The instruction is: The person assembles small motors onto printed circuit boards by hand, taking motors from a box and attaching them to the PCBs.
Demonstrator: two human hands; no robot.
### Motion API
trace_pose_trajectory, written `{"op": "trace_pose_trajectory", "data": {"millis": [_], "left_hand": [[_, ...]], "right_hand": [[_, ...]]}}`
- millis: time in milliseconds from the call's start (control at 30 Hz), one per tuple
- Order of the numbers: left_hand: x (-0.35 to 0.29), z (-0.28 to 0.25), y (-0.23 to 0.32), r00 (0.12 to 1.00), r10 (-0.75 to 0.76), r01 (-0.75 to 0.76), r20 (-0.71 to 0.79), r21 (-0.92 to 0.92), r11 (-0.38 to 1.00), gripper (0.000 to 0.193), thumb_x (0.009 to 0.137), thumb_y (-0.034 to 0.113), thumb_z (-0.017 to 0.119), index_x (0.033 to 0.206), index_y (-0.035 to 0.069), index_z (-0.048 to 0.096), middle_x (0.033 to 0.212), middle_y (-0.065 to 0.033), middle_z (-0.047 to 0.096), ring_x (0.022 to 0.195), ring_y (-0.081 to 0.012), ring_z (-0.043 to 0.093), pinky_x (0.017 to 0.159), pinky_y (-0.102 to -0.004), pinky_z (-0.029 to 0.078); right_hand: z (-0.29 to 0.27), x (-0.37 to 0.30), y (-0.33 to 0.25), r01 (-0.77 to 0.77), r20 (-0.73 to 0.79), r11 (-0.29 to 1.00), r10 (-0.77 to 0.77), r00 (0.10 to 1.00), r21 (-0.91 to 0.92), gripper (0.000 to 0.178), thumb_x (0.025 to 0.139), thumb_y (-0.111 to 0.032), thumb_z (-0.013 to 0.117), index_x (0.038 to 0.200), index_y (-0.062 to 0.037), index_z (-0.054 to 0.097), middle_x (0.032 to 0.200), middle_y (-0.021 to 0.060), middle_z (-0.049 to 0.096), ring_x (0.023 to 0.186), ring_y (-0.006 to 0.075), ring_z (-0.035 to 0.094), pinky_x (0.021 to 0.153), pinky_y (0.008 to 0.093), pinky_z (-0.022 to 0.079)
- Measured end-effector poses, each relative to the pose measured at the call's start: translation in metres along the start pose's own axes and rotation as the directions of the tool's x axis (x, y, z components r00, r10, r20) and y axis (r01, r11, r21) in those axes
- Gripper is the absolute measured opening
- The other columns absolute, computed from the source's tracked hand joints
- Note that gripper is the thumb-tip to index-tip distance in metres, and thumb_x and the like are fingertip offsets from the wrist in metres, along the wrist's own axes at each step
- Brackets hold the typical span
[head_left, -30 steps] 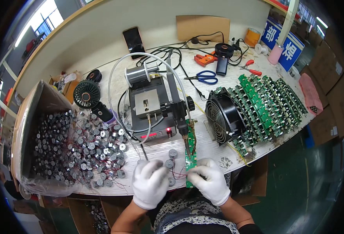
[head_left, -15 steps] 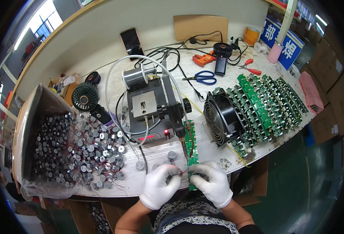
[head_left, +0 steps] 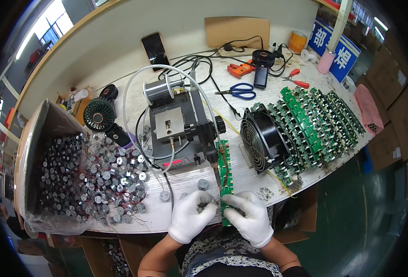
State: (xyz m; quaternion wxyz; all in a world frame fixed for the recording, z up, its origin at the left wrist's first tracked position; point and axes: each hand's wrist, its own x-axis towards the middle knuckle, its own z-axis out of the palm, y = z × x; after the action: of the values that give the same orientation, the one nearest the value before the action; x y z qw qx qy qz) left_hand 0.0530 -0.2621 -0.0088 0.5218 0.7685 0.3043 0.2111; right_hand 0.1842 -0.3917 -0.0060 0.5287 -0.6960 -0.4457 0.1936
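Pinching nearly closed at a narrow green circuit-board strip (head_left: pixel 228 161), white-gloved hands (head_left: pixel 190 218) (head_left: pixel 250 218) appear mid-job, contents indeterminable, loose silver metal cylinders (head_left: pixel 119 161) remaining.

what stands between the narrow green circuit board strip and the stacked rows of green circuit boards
In the head view, a black fan with a round wire grille stands between the narrow green strip and the stacked green boards.

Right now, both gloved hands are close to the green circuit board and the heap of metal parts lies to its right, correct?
No: the heap of metal parts lies left of the green circuit board, as the head view shows. The left hand and right hand are close to the board.
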Motion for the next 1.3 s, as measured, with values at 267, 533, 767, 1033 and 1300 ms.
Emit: {"op": "trace_pose_trajectory", "data": {"millis": [267, 533, 767, 1033, 1300], "left_hand": [[0.007, -0.004, 0.013, 0.991, -0.112, 0.121, 0.079, -0.129, 0.984, 0.012, 0.082, 0.008, 0.068, 0.085, -0.002, 0.063, 0.076, -0.0064, 0.066, 0.065, -0.0087, 0.059, 0.060, -0.0239, 0.047], [0.010, 0.001, 0.012, 0.987, -0.144, 0.153, 0.074, -0.133, 0.979, 0.016, 0.084, 0.011, 0.063, 0.090, -0.003, 0.060, 0.079, -0.0055, 0.064, 0.072, -0.0091, 0.057, 0.066, -0.0258, 0.048], [0.011, 0.002, 0.009, 0.945, -0.288, 0.326, 0.158, -0.347, 0.879, 0.013, 0.084, 0.009, 0.062, 0.089, -0.002, 0.058, 0.079, -0.0024, 0.060, 0.070, -0.0078, 0.053, 0.064, -0.0235, 0.045], [0.011, 0.009, 0.012, 0.959, -0.277, 0.275, 0.058, -0.409, 0.870, 0.012, 0.084, 0.009, 0.062, 0.087, -0.001, 0.056, 0.076, -0.0018, 0.058, 0.067, -0.0074, 0.052, 0.061, -0.0233, 0.045], [0.016, 0.012, 0.019, 0.963, -0.268, 0.233, -0.035, -0.391, 0.890, 0.013, 0.086, 0.008, 0.062, 0.090, -0.002, 0.055, 0.075, -0.0030, 0.060, 0.065, -0.0075, 0.053, 0.059, -0.0237, 0.045]], "right_hand": [[0.001, -0.003, 0.005, -0.019, 0.027, 1.000, 0.020, 0.999, -0.004, 0.043, 0.077, -0.005, 0.072, 0.119, 0.0005, 0.064, 0.093, 0.0138, 0.063, 0.082, 0.0228, 0.063, 0.072, 0.0310, 0.051], [0.011, -0.006, 0.005, -0.329, 0.063, 0.832, 0.338, 0.939, 0.447, 0.066, 0.077, -0.001, 0.067, 0.136, 0.0077, 0.040, 0.087, 0.0089, 0.063, 0.070, 0.0103, 0.063, 0.063, 0.0229, 0.052], [0.011, -0.005, -0.001, -0.351, 0.066, 0.844, 0.356, 0.932, 0.406, 0.063, 0.076, -0.001, 0.066, 0.135, 0.0073, 0.043, 0.086, 0.0074, 0.062, 0.067, 0.0090, 0.060, 0.060, 0.0221, 0.051], [0.018, -0.002, -0.001, -0.310, -0.004, 0.857, 0.342, 0.940, 0.412, 0.064, 0.076, -0.001, 0.065, 0.136, 0.0080, 0.042, 0.086, 0.0075, 0.061, 0.067, 0.0091, 0.060, 0.059, 0.0225, 0.051], [0.021, 0.003, -0.003, -0.285, -0.039, 0.868, 0.329, 0.944, 0.406, 0.066, 0.077, 0.000, 0.065, 0.138, 0.0084, 0.040, 0.087, 0.0074, 0.061, 0.066, 0.0090, 0.060, 0.059, 0.0222, 0.051]]}}
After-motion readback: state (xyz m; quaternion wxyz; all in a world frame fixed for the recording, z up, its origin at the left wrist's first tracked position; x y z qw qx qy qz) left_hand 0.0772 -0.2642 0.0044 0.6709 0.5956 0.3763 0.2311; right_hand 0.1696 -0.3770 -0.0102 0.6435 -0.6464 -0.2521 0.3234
